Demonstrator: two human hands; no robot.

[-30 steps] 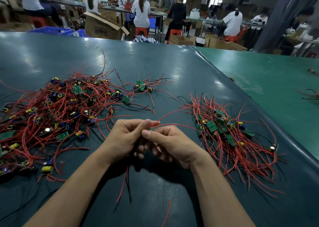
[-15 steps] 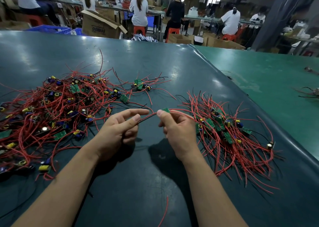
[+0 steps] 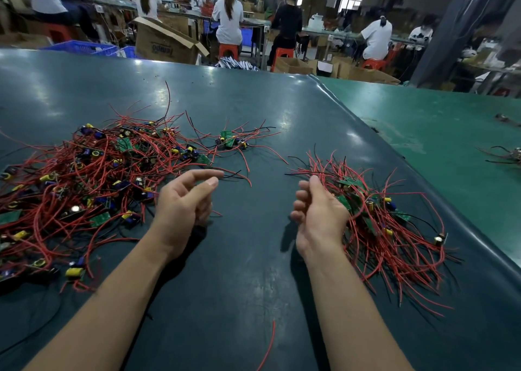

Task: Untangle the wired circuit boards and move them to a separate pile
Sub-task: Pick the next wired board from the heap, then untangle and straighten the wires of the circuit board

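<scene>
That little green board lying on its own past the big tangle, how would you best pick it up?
Probably pinch the stray green board itself by its edges, coming from above. It lies flat on the table, apart from the big tangle, and its thin red wires splay outward, so pulling those might snag neighbours.

We can make out only one piece of lettering. It is dark print on the side of an open brown cardboard box (image 3: 166, 45) in the upper left of the frame, just beyond the far edge of the table. The print appears upside down, and we cannot read the word with any certainty. The small circuit boards and the other boxes in the background show no print that we can read.
</scene>
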